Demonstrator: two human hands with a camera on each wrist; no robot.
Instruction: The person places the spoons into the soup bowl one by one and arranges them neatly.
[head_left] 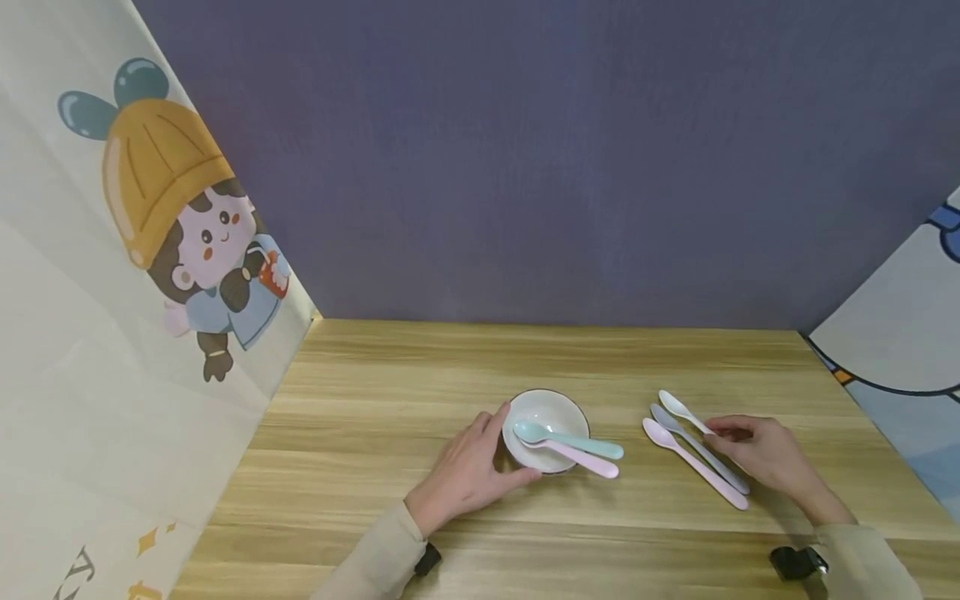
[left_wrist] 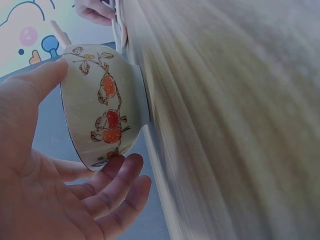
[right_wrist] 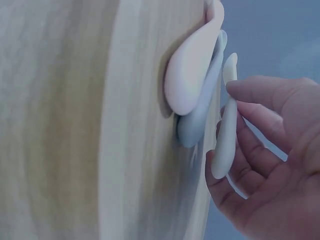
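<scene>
A small white bowl (head_left: 546, 407) with a dark rim stands on the table; orange fruit and twigs decorate its outside in the left wrist view. My left hand (head_left: 467, 471) holds it from the near left, thumb and fingers spread around its side. Inside lean a mint-green spoon (head_left: 577, 442) and a pink spoon (head_left: 585, 458), handles sticking out to the right. With thumb and fingers, my right hand (head_left: 768, 457) pinches the handle of a white spoon (right_wrist: 227, 132). Beside it lie a grey-lilac spoon (head_left: 701, 450) and another pink spoon (head_left: 697, 467).
The wooden table (head_left: 405, 367) ends at a dark blue-grey panel (head_left: 525, 167) behind. A white sheet with a cartoon child (head_left: 213, 242) borders the left, and another printed panel (head_left: 892, 333) the right.
</scene>
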